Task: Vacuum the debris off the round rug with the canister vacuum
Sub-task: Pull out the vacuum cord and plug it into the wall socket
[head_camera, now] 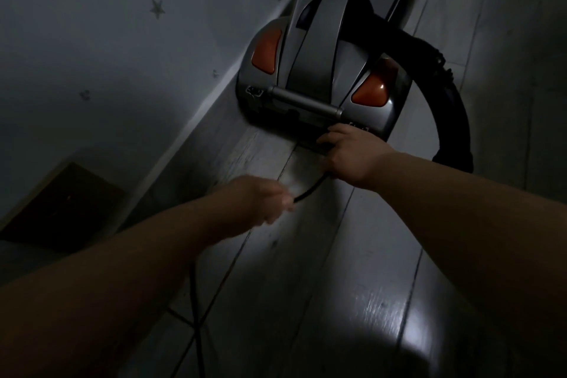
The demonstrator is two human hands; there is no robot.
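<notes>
A grey canister vacuum with orange panels stands on the floor against the wall, its rear end toward me. My right hand is at the rear base of the vacuum, fingers curled around the black power cord where it leaves the body. My left hand, blurred, grips the same cord a little nearer to me. The cord runs on down under my left forearm to the floor. The vacuum's black hose curves around its right side. No rug is in view.
A pale wall with small star marks runs along the left, with a white skirting board. A dark brown flat object lies low at the left. Grey floorboards stretch toward me. The room is dim.
</notes>
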